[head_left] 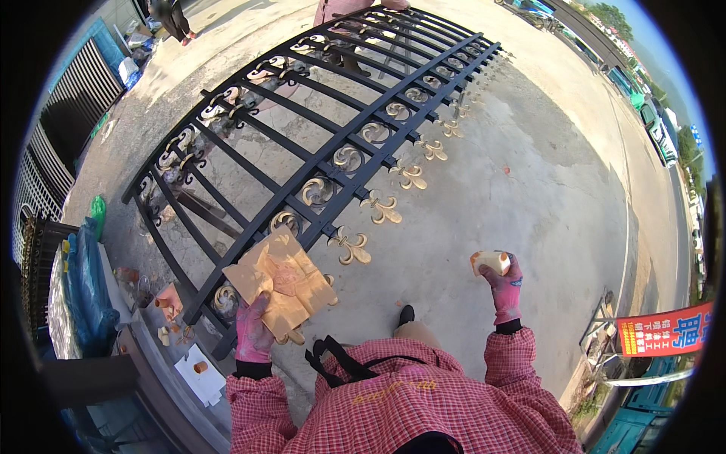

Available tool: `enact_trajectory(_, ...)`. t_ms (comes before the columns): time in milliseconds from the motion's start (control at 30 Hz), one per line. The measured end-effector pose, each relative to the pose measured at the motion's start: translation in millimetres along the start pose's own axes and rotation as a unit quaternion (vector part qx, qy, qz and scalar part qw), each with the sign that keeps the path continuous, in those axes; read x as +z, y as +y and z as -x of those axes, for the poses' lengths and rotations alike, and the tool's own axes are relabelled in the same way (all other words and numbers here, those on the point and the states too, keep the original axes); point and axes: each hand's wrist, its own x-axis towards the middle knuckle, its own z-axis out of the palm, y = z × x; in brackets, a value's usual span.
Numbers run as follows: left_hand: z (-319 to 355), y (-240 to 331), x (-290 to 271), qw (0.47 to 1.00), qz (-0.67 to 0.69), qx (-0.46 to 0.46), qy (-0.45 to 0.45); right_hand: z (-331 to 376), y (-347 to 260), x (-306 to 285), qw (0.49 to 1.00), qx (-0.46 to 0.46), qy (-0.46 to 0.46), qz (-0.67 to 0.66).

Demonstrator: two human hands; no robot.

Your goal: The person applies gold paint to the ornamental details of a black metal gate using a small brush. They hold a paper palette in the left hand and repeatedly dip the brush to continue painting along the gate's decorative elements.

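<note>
My left hand (255, 331), in a pink glove, grips the lower left edge of a flat piece of brown cardboard (291, 261) with a smeared, stained middle. The cardboard is above the near end of a black metal fence panel (320, 161) and hides part of it. My right hand (505, 291), also gloved in pink, is closed around a small white block (490, 262) with orange-brown stains, perhaps a sponge. It is held out over the concrete, apart from the fence. Gold fleur-de-lis finials (409, 176) line the panel's right edge, and gold scrolls (349, 159) fill its rings.
At the far end of the panel stands a person in pink (342, 9); another person (172, 20) is farther left. Blue plastic-wrapped goods (92, 284) and a white sheet (200, 376) lie at left. To the right, a red sign (665, 331) leans near the road.
</note>
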Motion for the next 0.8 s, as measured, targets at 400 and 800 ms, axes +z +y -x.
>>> enact_trajectory(400, -101, -145, 253, 0.986, -0.019, -0.155, -0.067, -196, 17, -141, 0.998, -0.005, 0.044, -0.043)
enact_trajectory(800, -285, -248, 497, 0.974, -0.053, -0.164, -0.143, -450, 58, -246, 0.996, -0.008, 0.070, -0.056)
